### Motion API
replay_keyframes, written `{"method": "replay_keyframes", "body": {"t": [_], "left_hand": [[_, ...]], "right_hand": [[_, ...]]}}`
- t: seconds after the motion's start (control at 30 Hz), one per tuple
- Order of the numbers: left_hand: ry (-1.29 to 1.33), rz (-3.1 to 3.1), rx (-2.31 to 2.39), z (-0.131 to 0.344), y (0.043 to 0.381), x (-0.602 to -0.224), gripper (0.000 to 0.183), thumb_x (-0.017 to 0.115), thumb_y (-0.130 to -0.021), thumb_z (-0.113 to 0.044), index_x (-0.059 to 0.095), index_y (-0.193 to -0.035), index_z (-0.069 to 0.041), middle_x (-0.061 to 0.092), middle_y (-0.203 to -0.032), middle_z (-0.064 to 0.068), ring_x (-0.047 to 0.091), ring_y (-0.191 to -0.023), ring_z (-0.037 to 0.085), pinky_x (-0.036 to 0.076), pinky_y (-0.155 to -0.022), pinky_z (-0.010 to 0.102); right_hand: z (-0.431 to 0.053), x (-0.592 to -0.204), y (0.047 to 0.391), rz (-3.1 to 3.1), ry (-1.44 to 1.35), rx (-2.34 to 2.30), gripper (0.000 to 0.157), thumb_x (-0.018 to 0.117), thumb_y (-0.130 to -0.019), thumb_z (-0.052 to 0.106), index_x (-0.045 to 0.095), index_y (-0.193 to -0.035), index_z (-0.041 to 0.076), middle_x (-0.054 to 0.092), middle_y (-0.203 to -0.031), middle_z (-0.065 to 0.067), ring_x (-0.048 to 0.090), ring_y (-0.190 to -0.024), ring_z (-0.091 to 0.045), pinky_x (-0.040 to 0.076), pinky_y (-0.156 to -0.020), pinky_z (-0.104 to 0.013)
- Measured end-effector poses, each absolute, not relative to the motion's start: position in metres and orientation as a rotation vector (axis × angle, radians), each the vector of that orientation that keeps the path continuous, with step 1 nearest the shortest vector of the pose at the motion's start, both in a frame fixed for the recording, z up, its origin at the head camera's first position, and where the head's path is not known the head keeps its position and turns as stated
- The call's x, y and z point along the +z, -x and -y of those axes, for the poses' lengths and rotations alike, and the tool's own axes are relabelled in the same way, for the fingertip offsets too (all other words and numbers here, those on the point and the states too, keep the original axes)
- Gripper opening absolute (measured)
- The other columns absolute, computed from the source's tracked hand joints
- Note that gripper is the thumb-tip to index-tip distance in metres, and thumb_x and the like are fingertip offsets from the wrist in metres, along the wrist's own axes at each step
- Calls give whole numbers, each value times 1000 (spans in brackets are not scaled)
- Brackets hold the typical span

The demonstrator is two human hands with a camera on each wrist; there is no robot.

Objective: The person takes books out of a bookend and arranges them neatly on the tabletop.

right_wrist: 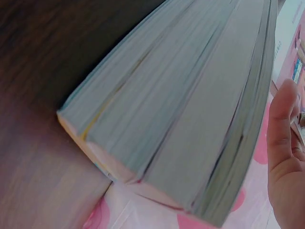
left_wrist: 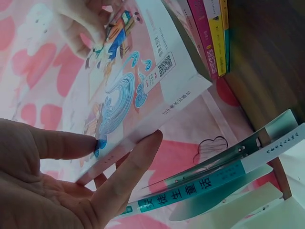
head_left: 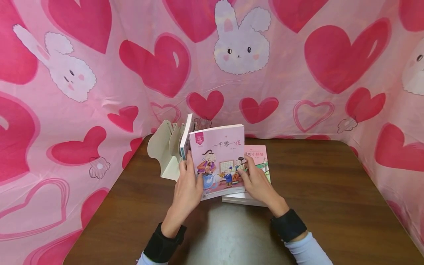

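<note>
A pink picture-covered paperback book (head_left: 216, 156) is held up in front of me, cover towards the head camera and spine to the left. My left hand (head_left: 187, 186) grips its spine side; in the left wrist view the thumb (left_wrist: 71, 143) lies against the cover. The right hand (head_left: 260, 184) pinches the opposite edge, thumb on the cover. Just left of the held book, a book with a teal spine (left_wrist: 190, 191) stands in a cream bookend rack (head_left: 159, 147). Behind and below the held book lies a stack of books (right_wrist: 186, 105), its top pink cover (head_left: 260, 162) partly hidden.
Everything stands on a dark brown wooden table (head_left: 331, 191). A pink cloth (head_left: 281, 77) with hearts and rabbits hangs around the far edge and sides. The rack's upright dividers are close to the left hand.
</note>
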State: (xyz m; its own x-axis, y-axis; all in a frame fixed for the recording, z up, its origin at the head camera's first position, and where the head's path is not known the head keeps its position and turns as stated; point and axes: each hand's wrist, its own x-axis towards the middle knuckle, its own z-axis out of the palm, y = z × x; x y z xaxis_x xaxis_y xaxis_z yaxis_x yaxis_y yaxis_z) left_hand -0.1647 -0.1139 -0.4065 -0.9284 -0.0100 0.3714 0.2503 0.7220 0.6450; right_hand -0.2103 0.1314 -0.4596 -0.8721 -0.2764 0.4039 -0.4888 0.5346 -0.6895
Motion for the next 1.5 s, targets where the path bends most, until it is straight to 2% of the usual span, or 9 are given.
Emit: {"method": "replay_keyframes", "body": {"t": [0.13, 0.27, 0.37, 0.5, 0.7, 0.8, 0.9, 1.23, 1.5], "left_hand": [[208, 2571, -1060, 111, 168, -406, 87, 69, -98, -1, 16, -167, -1, 45, -136, 21, 61, -101, 34, 57, -73, 44], [226, 2560, -1085, 107, 171, -408, 89, 69, -98, 1, 14, -168, -2, 45, -137, 21, 60, -104, 34, 57, -77, 44], [229, 2542, -1091, 106, 174, -410, 88, 70, -97, 2, 17, -167, 0, 45, -136, 22, 59, -102, 33, 55, -76, 43], [238, 2535, -1079, 104, 177, -412, 85, 70, -97, 1, 20, -166, 1, 47, -134, 22, 58, -99, 33, 51, -73, 41], [246, 2556, -1100, 101, 182, -413, 83, 69, -99, -1, 21, -166, 1, 47, -135, 21, 57, -99, 33, 48, -74, 40], [251, 2561, -1122, 100, 186, -415, 83, 70, -99, 0, 21, -166, 0, 48, -135, 21, 57, -102, 32, 49, -76, 40], [254, 2558, -1135, 98, 190, -417, 83, 70, -98, 0, 22, -166, -1, 49, -134, 21, 56, -102, 31, 50, -79, 40], [270, 2543, -1172, 94, 203, -424, 78, 71, -97, 2, 30, -163, 3, 52, -132, 22, 56, -97, 31, 46, -77, 39], [286, 2522, -1269, 91, 212, -429, 75, 72, -97, 2, 34, -161, 3, 55, -132, 21, 56, -103, 33, 54, -84, 39]], "right_hand": [[-135, -458, 209, 2556, -617, 1254, 59, 66, -105, 14, 35, -153, -1, 62, -98, -9, 57, -79, -19, 51, -70, -36], [-139, -455, 209, 2572, -587, 1261, 65, 70, -102, 18, 35, -154, 1, 52, -84, -3, 49, -66, -16, 43, -57, -32], [-141, -454, 209, 2582, -585, 1271, 70, 74, -100, 20, 34, -155, 2, 48, -78, 0, 44, -59, -15, 38, -53, -31], [-144, -452, 210, 2601, -566, 1243, 71, 75, -99, 20, 35, -155, 0, 48, -77, -1, 43, -58, -15, 37, -53, -31], [-148, -447, 210, 2654, -503, 1242, 73, 75, -99, 20, 35, -156, -2, 54, -89, -7, 46, -64, -18, 40, -55, -33], [-150, -446, 210, 2682, -478, 1243, 74, 74, -99, 21, 33, -157, -1, 60, -98, -11, 54, -74, -21, 51, -66, -38], [-153, -445, 211, 2697, -467, 1228, 74, 73, -100, 23, 33, -157, -1, 64, -110, -15, 60, -89, -26, 57, -81, -49], [-156, -446, 213, 2728, -436, 1261, 75, 71, -100, 25, 32, -158, -2, 61, -133, -21, 60, -110, -32, 51, -101, -60], [-160, -445, 216, 2738, -412, 1235, 74, 70, -100, 23, 34, -157, -6, 56, -145, -27, 60, -124, -39, 46, -107, -62]]}}
